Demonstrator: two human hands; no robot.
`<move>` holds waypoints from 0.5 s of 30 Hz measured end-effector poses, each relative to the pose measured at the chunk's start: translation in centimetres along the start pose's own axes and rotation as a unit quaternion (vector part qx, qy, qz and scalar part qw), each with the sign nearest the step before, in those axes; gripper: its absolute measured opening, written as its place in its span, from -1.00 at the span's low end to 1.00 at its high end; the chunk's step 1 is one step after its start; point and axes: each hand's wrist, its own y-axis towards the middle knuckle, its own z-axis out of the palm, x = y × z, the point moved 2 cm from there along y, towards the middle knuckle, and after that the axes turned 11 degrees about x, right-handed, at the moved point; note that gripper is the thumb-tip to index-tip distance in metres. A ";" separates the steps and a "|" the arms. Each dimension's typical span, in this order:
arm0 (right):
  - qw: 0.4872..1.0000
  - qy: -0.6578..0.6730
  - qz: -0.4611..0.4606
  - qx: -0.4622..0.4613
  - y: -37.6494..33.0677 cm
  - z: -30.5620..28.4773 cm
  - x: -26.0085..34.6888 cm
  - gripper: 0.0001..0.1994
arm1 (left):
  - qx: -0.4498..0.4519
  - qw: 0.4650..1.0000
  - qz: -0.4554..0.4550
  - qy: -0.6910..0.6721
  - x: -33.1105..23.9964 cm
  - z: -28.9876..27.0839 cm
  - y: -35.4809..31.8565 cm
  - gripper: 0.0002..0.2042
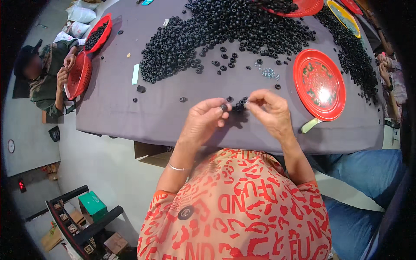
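Note:
Near the table's front edge, my left hand pinches a small black round plastic part between thumb and fingertips. My right hand is close beside it, thumb and forefinger pressed together. A tiny pale glint shows at those fingertips, too small to name. Between the hands a few loose black parts lie on the grey-covered table. Farther off spreads a large heap of similar black parts, some with open holes. A little cluster of shiny silvery pieces lies beyond my right hand.
At right stands a red round tray with small shiny pieces, a pale-green handle at its near edge. Red baskets line the left edge, where a person works. Another person's hands show at far right.

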 end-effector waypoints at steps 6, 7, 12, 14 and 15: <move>0.987 0.131 0.014 0.092 -1.5 1.2 1.9 -0.88 | 0.043 0.996 -0.021 -0.071 1.3 1.5 -0.9 -0.78; 0.987 0.133 0.010 0.089 -1.7 1.2 2.0 -0.88 | 0.042 0.996 -0.020 -0.072 1.5 1.5 -1.0 -0.78; 0.986 0.145 0.054 0.061 -2.7 1.5 1.7 -0.86 | -0.010 0.999 -0.026 -0.042 1.5 1.7 -1.5 -0.82; 0.990 0.127 0.034 0.049 -2.9 1.6 1.8 -0.85 | -0.015 0.999 -0.031 -0.035 1.6 1.6 -1.6 -0.82; 0.990 0.126 0.034 0.051 -3.0 1.7 1.7 -0.85 | -0.019 0.999 -0.037 -0.027 1.8 1.6 -1.7 -0.82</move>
